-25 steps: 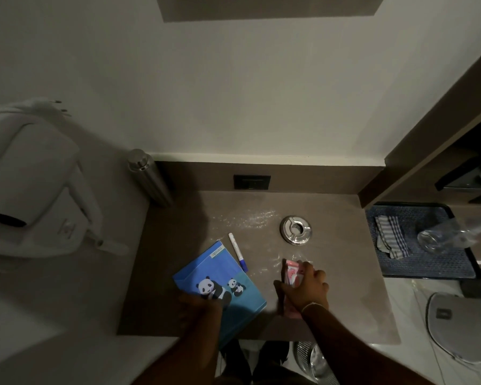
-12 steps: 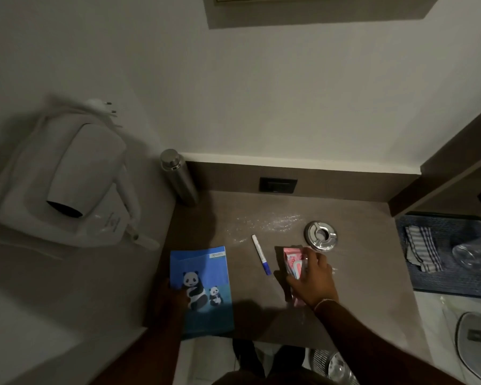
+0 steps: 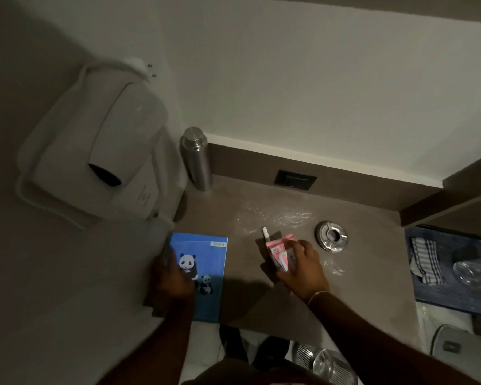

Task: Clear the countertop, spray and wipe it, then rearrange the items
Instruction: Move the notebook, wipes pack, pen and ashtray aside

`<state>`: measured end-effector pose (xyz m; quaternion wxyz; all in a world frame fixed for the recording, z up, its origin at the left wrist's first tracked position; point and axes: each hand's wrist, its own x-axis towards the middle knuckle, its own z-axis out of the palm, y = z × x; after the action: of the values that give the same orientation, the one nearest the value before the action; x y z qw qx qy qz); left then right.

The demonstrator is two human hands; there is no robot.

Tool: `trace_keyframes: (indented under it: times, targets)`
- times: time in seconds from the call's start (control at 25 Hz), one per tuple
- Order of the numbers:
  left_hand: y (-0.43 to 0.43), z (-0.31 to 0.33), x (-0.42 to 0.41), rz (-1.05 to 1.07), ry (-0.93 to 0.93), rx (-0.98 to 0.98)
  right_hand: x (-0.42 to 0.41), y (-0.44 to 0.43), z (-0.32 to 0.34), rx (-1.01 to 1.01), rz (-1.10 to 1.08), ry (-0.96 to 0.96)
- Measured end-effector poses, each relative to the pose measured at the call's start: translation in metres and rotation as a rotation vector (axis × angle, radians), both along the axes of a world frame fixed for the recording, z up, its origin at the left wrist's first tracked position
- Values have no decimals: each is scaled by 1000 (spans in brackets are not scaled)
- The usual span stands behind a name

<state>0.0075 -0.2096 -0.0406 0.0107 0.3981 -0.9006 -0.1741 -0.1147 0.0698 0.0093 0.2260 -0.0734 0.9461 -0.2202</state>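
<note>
- The book [image 3: 203,270] now lies squared against the left edge of the counter [image 3: 372,273]; a second ago it sat slanted nearer the middle. The left hand [image 3: 172,276] rests on its left side, fingers spread flat on the cover rather than gripping.
- The right hand [image 3: 300,268] has carried the pink pack [image 3: 278,251] left, so it now sits over the pen [image 3: 265,234], which lay clear of it half a second ago. The fingers are curled round the pack, holding it.
- I judge this to be the rearranging stage: bottle [image 3: 196,159] stands in the back-left corner, ashtray [image 3: 331,236] to the right, and damp streaks show on the surface.
- Only the pen's white tip shows; the rest is behind the pack. Whether pack and pen touch, I cannot tell.
- The dim light blurs the left hand, so its thumb is hard to place.
- The tray [image 3: 417,245] holding cloth [image 3: 425,259] and glass [image 3: 472,270] is cut off at the right edge.
</note>
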Motion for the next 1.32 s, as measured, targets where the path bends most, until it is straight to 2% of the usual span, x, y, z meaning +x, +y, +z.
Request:
trace_keyframes:
  times: [0.04,0.08,0.16,0.24,0.44,0.76,0.96,1.04,1.2,1.24,1.32]
  targets:
    - [7,-7,5,-134,73,-76,-4,-14,1,7,38,6]
    - [15,-8,10,-276,50,-35,-9,-30,3,18,83,11]
    - [28,-12,21,-452,-108,77,-18,-66,5,50,186,-1]
    - [34,-17,31,-530,-239,102,-29,-104,7,97,291,-16]
    - [13,-29,39,-529,-361,98,-45,-192,6,168,443,-12]
    - [17,-36,48,-460,-294,162,-57,-254,-10,75,585,-25]
    - [21,-29,50,-452,-290,142,-47,-217,-5,66,432,28]
    - [24,-24,42,-422,-266,137,-31,-177,-3,67,403,64]
    - [29,-9,-14,-373,-202,79,-11,-63,-8,201,390,73]
    - [31,-8,-29,-366,-142,72,-12,-33,-8,234,329,74]
    - [38,-5,-51,-346,-136,127,-14,22,-4,256,92,82]
